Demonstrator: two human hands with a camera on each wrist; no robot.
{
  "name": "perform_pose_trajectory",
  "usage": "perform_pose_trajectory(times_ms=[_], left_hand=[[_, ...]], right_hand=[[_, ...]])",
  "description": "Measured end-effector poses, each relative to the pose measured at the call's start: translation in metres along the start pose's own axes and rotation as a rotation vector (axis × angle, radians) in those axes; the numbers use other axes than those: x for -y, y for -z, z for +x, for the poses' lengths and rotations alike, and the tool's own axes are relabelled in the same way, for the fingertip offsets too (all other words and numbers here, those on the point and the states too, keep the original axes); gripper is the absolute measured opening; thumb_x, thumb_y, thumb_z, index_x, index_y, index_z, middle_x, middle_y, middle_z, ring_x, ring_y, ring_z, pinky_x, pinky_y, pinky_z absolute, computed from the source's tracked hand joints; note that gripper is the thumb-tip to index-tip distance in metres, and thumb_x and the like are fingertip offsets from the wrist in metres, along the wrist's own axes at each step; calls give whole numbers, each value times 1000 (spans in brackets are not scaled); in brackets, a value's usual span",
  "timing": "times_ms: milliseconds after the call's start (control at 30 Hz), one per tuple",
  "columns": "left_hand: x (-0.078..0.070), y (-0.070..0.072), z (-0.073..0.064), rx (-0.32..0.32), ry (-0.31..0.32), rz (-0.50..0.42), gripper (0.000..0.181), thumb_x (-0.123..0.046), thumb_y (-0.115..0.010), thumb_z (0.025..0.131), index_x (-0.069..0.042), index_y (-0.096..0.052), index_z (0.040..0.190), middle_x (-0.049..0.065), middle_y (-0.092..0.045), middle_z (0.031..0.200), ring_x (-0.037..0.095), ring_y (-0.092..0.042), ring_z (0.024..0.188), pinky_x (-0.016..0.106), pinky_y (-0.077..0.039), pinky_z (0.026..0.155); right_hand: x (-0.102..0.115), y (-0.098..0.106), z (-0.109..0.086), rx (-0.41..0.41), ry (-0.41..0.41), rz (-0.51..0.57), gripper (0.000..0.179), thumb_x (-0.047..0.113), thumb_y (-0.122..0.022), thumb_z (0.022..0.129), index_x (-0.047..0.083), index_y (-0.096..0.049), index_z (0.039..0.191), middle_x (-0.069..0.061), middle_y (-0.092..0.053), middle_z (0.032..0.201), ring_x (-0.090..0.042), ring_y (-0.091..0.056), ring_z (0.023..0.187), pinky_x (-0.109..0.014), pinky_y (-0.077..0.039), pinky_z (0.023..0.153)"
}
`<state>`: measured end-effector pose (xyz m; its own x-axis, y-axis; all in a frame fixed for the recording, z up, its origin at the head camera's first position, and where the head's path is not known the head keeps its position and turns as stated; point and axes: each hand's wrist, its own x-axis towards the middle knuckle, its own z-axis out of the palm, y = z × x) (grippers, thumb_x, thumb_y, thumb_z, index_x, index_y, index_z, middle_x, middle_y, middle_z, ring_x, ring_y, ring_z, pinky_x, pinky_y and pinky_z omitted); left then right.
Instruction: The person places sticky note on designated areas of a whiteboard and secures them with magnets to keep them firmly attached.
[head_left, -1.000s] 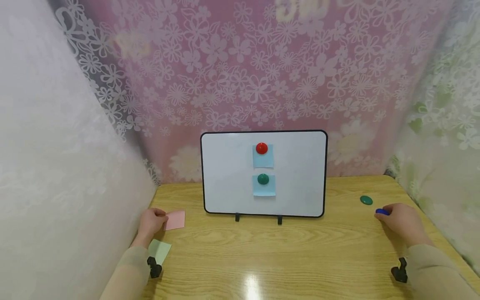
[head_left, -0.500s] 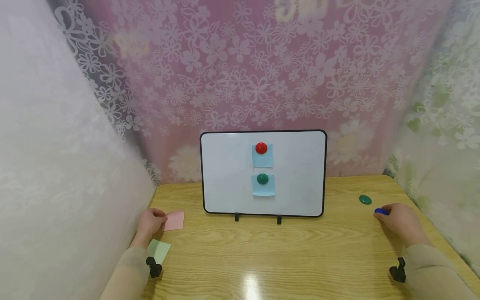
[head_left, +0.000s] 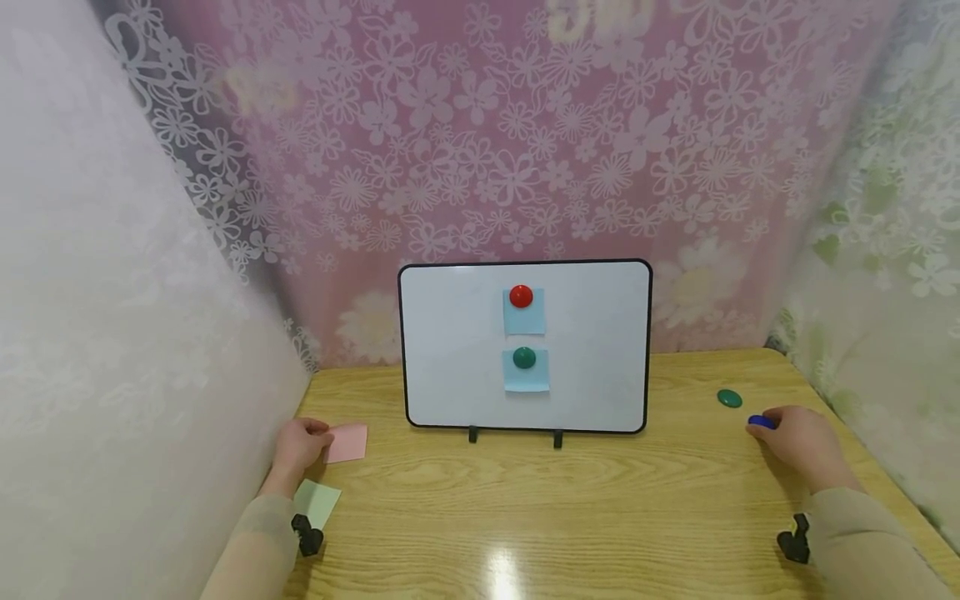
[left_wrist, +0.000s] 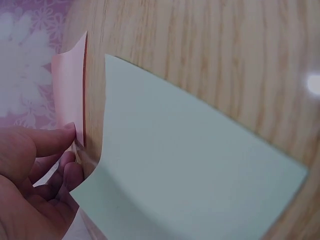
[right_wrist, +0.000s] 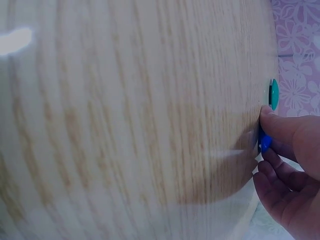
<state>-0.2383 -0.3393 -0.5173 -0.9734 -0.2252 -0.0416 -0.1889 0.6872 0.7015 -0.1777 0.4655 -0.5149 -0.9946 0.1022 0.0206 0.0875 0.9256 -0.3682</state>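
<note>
On the wood-grain table [head_left: 600,517], the white rectangular board with its black frame [head_left: 457,358] stands between two well-spread hands, the left looking nearer! That left hand [head_left: 298,446] pinches the square pink paper note [head_left: 348,443] by its outer edge; square, no long axis, the free edge pointing boardward. Far right, the right hand [head_left: 808,446] pinches the round blue magnet [head_left: 761,422] at its fingertips, on the board-facing side; round face, no long axis!

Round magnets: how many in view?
4: red magnet on the upper blue note, green magnet on the lower one, second green magnet on the table, blue magnet pinched by the right hand. Others could be hidden.
</note>
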Motion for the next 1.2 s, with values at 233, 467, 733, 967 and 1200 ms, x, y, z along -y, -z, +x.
perform_pose_trajectory(times_ms=[233, 467, 733, 967, 1200], left_hand=[[7, 0, 2, 7, 22, -9, 15, -2, -76, 96, 10, -73, 103, 25, -70, 105, 41, -65, 99, 35, -54, 71], [6, 3, -1, -4, 9, -16, 15, -3, -76, 96, 10, -72, 102, 23, -70, 100, 38, -65, 93, 33, -52, 67], [7, 4, -2, 5, 8, -10, 14, -4, -76, 96, 9, -72, 101, 20, -71, 97, 35, -65, 89, 31, -51, 66], [11, 5, 1, 27, 4, -28, 17, -9, -75, 98, 7, -72, 103, 19, -71, 100, 34, -65, 92, 36, -53, 73], [12, 5, 3, 54, 46, -141, 20, -9, -71, 99, 8, -68, 109, 15, -68, 97, 25, -61, 83, 31, -50, 67]], right_hand=[[2, -2, 1, -2, -6, -4, 56, 26, -77, 98, -23, -63, 122, -41, -67, 111, -62, -62, 100, -70, -52, 84], [3, -3, 2, -6, 0, -5, 56, 25, -78, 97, -23, -63, 122, -41, -67, 111, -62, -63, 99, -69, -52, 83], [5, -5, 2, -4, -4, -8, 56, 26, -79, 98, -22, -63, 120, -41, -66, 111, -63, -61, 101, -70, -51, 86], [1, -6, 2, -24, 23, -2, 54, 25, -77, 98, -23, -63, 119, -41, -67, 109, -63, -61, 99, -70, -51, 85], [-4, -2, -1, -31, 38, 25, 57, 29, -76, 101, -23, -63, 119, -40, -67, 108, -61, -63, 97, -68, -52, 81]])
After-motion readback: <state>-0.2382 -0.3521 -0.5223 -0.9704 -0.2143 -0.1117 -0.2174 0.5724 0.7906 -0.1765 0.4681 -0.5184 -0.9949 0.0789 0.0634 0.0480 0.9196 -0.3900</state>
